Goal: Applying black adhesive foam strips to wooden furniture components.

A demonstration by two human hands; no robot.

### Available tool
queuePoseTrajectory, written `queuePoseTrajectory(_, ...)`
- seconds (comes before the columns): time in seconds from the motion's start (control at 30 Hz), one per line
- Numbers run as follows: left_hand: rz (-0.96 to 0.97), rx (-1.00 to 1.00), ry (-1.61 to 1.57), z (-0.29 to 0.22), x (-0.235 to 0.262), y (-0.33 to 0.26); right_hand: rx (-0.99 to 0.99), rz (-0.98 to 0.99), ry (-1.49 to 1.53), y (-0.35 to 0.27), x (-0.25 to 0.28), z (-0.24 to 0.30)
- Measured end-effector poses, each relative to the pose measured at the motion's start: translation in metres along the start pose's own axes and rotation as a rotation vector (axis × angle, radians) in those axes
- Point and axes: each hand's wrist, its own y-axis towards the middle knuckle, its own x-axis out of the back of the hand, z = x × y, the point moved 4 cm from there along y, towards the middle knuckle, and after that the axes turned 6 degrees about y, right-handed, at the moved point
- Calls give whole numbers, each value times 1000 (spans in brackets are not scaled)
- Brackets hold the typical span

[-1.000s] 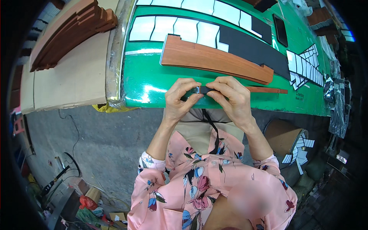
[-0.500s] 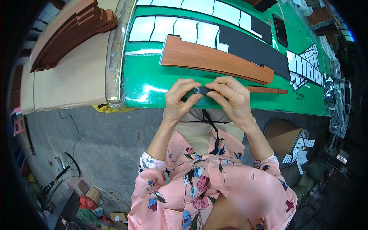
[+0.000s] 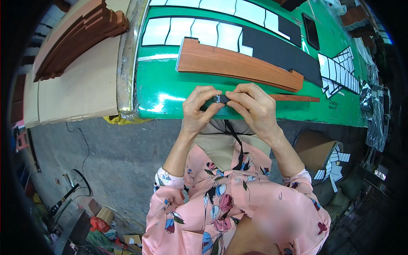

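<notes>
Between my two hands, just above the near edge of the green table (image 3: 159, 85), is a small black piece (image 3: 222, 98) with a pale, shiny part at its left end. My left hand (image 3: 198, 111) pinches the left end with thumb and forefinger. The thumb and fingers of my right hand (image 3: 256, 109) close on the right end. My fingers hide part of the piece, and its exact kind is not clear. Just beyond my hands lies a long, slightly curved reddish-brown wooden part (image 3: 233, 63). A thin wooden strip (image 3: 293, 98) extends rightward behind my right hand.
Black sheets with white panels (image 3: 182, 32) lie across the far table. A dark phone (image 3: 310, 32) and overlapping white-and-black strips (image 3: 338, 73) are at the right. Curved wooden parts (image 3: 80, 40) stack on cardboard (image 3: 78, 104) at left. A round bin (image 3: 312, 146) holding white scraps stands below right.
My right fingertips have shifted slightly left along the small black piece. Both hands still pinch it in nearly the same place over the table edge.
</notes>
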Motion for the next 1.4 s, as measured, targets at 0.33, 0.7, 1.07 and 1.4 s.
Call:
queuePoseTrajectory(0.33,-14,17,39,-5,-1,2,-47,-1,248,-7,9,-12)
queuePoseTrajectory(0.7,-27,-344,382,-17,-6,-2,-86,9,435,-8,20,-12)
queuePoseTrajectory(1.07,151,-278,366,-39,-2,23,-133,23,-390,87,125,-209)
queuePoseTrajectory(1.4,272,-427,439,-43,-7,23,143,225,-667,108,108,-248)
